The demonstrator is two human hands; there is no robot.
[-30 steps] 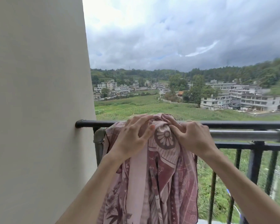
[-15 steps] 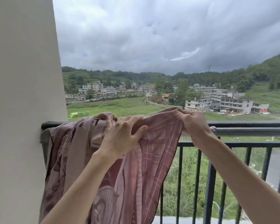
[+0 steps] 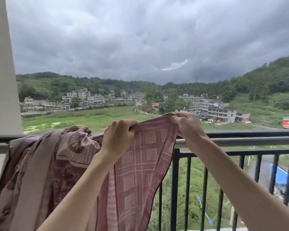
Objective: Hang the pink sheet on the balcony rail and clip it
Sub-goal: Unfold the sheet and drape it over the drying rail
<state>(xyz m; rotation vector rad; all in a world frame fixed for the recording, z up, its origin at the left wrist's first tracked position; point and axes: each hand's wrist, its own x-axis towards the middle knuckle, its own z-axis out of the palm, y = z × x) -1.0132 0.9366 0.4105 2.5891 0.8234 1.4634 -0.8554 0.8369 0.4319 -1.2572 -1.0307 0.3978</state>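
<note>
Beyond the hands lay a green field (image 3: 93,116) and white village buildings (image 3: 83,99); a wall (image 3: 2,80) stood left, wooded hills (image 3: 265,80) right, under grey clouds (image 3: 140,39).

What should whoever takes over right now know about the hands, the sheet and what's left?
Left hand and right hand each pinch the top edge of the pink sheet, holding a checked stretch raised above the balcony rail.
Done: the sheet's bunched part is draped over the rail by the wall.
Left: spread the held edge rightward along the rail, lay it over, clip it. No clips in view.
</note>
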